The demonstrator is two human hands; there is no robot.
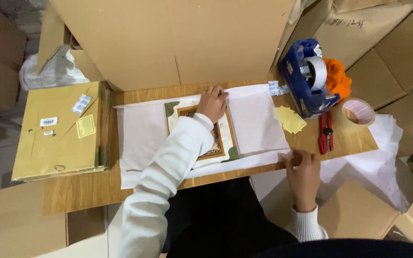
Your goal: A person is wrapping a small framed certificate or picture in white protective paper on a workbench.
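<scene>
A small framed picture (222, 136) with a brown and gold border lies on a sheet of white tissue paper (142, 138) spread over a wooden board (87, 188). The sheet's right part (256, 122) is folded over the picture. My left hand (212, 102) rests flat on the picture's top edge and presses down on the fold there. My right hand (302, 174) lies at the board's near right edge, fingers spread on the corner of the white paper.
A blue tape dispenser (307, 79) stands at the right with an orange cloth (338, 79), a tape roll (358, 111), a red cutter (327, 134) and yellow stickers (290, 119). A stack of gold packets (56, 138) lies left. Cardboard boxes (168, 38) surround the board.
</scene>
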